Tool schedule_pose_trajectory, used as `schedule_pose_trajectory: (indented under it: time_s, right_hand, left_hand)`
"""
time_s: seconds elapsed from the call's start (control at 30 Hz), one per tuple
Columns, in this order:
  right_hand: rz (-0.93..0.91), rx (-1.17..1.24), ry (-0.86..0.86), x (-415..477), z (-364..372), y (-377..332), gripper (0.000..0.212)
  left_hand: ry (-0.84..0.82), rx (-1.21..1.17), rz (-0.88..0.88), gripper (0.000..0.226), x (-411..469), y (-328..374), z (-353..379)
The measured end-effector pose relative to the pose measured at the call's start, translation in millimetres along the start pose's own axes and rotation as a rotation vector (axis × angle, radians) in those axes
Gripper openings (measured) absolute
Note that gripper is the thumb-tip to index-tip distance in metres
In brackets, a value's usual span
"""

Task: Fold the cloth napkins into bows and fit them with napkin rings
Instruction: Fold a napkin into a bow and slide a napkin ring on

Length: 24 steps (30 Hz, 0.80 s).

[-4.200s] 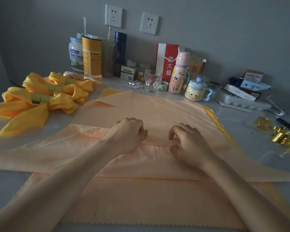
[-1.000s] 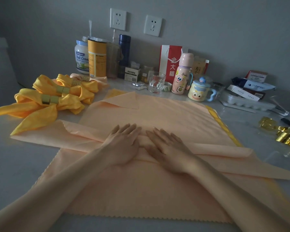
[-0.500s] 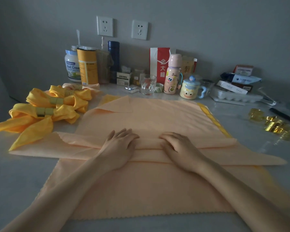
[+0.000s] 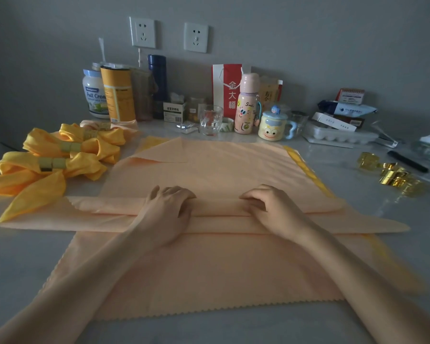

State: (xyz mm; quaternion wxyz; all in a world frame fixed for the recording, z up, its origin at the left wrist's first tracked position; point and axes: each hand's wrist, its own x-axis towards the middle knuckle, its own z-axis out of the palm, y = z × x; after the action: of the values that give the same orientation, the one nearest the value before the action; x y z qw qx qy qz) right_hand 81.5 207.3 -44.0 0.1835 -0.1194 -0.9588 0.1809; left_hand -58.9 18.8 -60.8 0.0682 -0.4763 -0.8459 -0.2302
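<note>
The peach napkin (image 4: 216, 207) lies as a long folded band across the table (image 4: 18, 256), on top of a flat peach cloth (image 4: 209, 269). The left hand (image 4: 166, 212) and right hand (image 4: 271, 209) both curl their fingers over its far fold, gripping it. Left of the grip, farther back, sit ringed yellow bows (image 4: 67, 157); well to its right, loose gold napkin rings (image 4: 392, 175)

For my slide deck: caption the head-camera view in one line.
Left hand and right hand grip the folded band of a peach napkin; yellow bows lie left, gold napkin rings right.
</note>
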Motion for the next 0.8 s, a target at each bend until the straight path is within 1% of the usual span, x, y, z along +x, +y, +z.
schedule_pose_trajectory:
  time_s: [0.13, 0.17, 0.33, 0.4, 0.57, 0.63, 0.73, 0.8]
  right_hand:
    - [-0.036, 0.024, 0.058, -0.2, -1.4, -2.2, 0.013]
    - [-0.034, 0.032, 0.06, -0.7, -1.6, -2.5, 0.011]
    - [-0.055, 0.052, 0.036, -5.6, -6.9, -7.3, 0.002]
    - [-0.037, 0.083, 0.032, -7.1, -8.6, -10.7, 0.011]
    - [-0.03, -0.041, 0.048, -8.3, -6.7, -15.8, 0.031]
    - [-0.028, -0.053, 0.037, -9.7, -7.9, -17.8, 0.031]
    - [-0.016, -0.099, 0.036, -11.4, -8.7, -20.5, 0.026]
    - [-0.004, -0.174, 0.047, -12.3, -7.9, -22.8, 0.023]
  left_hand:
    - [0.071, 0.008, 0.07, 0.062, -0.8, 1.8, -4.2]
    - [0.092, 0.0, 0.075, 0.063, -1.3, 3.6, -5.6]
    - [0.171, -0.035, 0.106, 0.05, -4.5, 10.1, -9.9]
    - [0.182, -0.024, 0.111, 0.049, -5.0, 11.0, -8.8]
    - [0.218, -0.042, 0.119, 0.053, -5.9, 16.7, -7.6]
    - [0.23, -0.051, 0.135, 0.054, -7.0, 18.1, -6.4]
    - [0.218, -0.029, 0.14, 0.054, -8.7, 23.7, -3.2]
    - [0.202, 0.014, 0.129, 0.046, -9.4, 29.2, -2.3]
